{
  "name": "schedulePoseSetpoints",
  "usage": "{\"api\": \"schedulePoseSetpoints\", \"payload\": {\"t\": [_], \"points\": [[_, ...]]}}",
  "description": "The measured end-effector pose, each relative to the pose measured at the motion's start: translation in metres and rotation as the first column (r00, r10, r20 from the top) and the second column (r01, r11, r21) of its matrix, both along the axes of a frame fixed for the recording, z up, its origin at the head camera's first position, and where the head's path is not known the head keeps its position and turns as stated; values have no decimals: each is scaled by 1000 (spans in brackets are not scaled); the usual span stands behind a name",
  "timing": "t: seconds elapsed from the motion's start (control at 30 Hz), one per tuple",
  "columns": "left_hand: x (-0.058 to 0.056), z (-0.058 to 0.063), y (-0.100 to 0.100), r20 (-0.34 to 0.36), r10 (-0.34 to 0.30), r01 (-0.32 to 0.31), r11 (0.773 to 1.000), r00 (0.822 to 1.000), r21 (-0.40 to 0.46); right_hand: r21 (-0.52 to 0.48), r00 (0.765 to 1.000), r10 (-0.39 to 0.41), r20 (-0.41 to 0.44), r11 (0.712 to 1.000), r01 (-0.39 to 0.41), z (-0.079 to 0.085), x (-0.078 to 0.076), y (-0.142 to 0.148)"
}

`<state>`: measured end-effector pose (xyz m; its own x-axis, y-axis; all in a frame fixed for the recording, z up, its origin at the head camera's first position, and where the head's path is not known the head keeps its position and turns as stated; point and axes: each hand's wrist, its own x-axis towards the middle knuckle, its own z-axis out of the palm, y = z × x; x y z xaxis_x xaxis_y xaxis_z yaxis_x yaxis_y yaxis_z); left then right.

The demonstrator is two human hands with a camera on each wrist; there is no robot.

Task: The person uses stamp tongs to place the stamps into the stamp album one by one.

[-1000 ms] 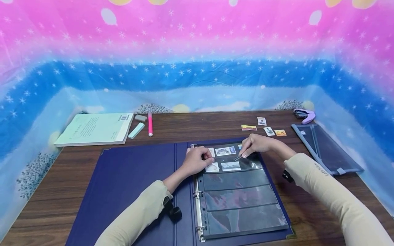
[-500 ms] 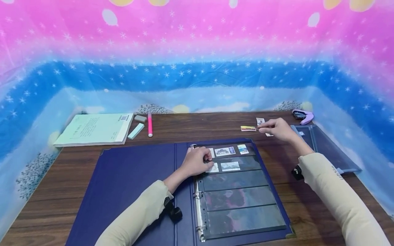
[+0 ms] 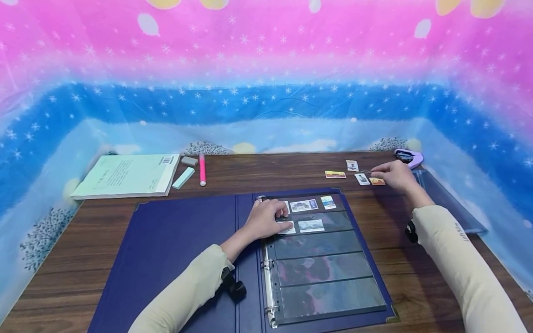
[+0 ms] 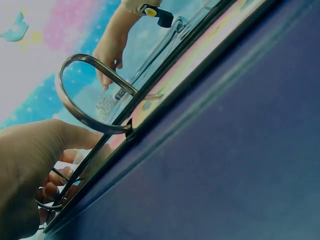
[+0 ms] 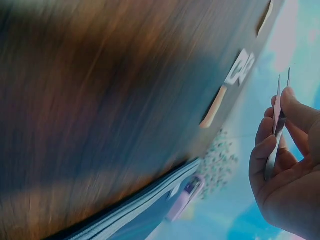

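Note:
A pair of tweezers [image 5: 278,125] is held in my right hand [image 3: 397,175], over the far right of the table. The tips stand apart with nothing between them. Just below and left of that hand lie loose stamps: an orange one [image 3: 377,181], two whitish ones [image 3: 351,165] and a yellow-red one [image 3: 335,175]. My left hand [image 3: 266,218] rests on the upper left of the black stamp page [image 3: 325,268] near the binder ring [image 4: 92,95], its thumb and fingers apart. In the page's top two rows sit several stamps [image 3: 304,206], some partly covered by the left fingers.
The dark blue binder [image 3: 183,259] lies open across the table. A pale green book [image 3: 129,175], erasers [image 3: 183,178] and a pink marker [image 3: 202,170] lie back left. At right are a purple stapler [image 3: 410,158] and a zip pouch [image 3: 454,203].
My right hand has moved from the album page out to the loose stamps at the far right, tweezers still in it. The left hand has stayed on the page.

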<state>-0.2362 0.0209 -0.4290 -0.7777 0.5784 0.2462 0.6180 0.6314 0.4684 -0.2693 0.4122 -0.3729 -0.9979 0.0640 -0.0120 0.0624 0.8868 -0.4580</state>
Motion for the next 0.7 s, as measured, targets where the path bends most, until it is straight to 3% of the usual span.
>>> {"api": "schedulePoseSetpoints", "payload": {"t": [0.2, 0.7], "points": [[-1, 0, 0, -8, 1, -1, 1000, 1000, -4, 76, 998, -46, 45, 996, 43, -6, -7, 17], [1, 0, -1, 1, -6, 6, 1000, 1000, 17, 79, 992, -75, 102, 995, 67, -22, -19, 21]]}}
